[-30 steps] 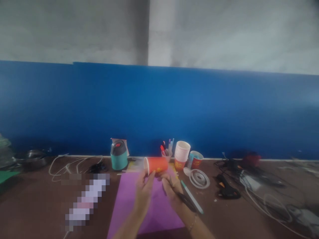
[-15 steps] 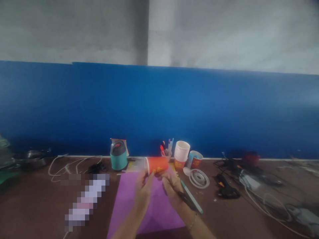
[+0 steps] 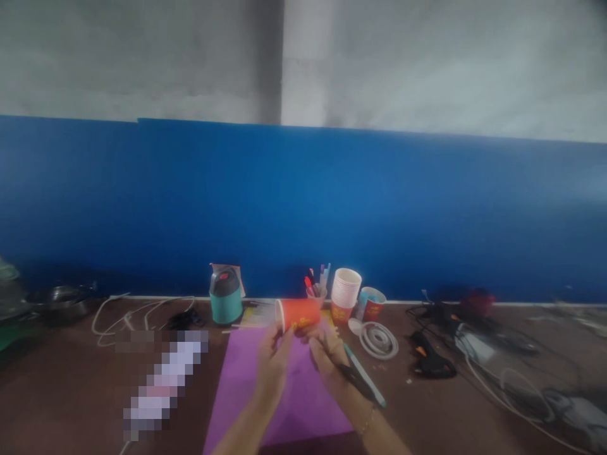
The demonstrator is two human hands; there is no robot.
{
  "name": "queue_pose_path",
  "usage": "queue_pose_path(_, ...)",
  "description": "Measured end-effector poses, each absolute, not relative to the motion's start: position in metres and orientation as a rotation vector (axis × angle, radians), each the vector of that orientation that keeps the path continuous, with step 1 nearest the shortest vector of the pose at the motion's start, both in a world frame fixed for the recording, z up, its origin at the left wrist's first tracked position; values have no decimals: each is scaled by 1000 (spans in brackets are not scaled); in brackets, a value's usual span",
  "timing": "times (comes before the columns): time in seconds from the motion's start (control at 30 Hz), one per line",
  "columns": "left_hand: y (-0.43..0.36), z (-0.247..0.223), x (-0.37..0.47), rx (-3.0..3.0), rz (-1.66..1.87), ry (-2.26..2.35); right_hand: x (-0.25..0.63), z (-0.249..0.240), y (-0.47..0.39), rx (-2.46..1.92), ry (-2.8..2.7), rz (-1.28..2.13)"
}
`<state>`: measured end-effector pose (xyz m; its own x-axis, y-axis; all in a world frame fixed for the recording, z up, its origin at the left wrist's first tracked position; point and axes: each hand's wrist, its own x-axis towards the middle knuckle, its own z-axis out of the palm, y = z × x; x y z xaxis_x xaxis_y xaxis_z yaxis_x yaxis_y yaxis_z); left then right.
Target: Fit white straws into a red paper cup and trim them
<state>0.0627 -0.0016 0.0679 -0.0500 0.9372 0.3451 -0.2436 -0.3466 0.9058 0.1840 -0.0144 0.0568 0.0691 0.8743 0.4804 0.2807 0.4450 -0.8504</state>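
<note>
My left hand [image 3: 274, 360] holds an orange paper cup [image 3: 298, 314] on its side, rim pointing left, above a purple paper sheet [image 3: 279, 392]. My right hand [image 3: 329, 364] grips dark scissors [image 3: 353, 379] whose handles stick out toward the lower right; their tips sit at the cup's base end. The blades are mostly hidden by my fingers and blur.
A brown table [image 3: 71, 392] runs along a blue wall. Behind the cup stand a teal jar [image 3: 226, 297], a pen holder [image 3: 317, 287], stacked white cups [image 3: 346, 292] and a tape roll [image 3: 378, 339]. A glue gun [image 3: 431, 360] and cables [image 3: 516, 379] lie right; white cords [image 3: 128, 316] left.
Both hands and the cup have barely shifted; the cup sits a touch lower and the right hand slightly closer to it.
</note>
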Motion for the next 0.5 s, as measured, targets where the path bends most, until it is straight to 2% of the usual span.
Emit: queue_pose_path(0.5,1,66,62,1341,1598,903,183,61,-16,-1082,-1499,593)
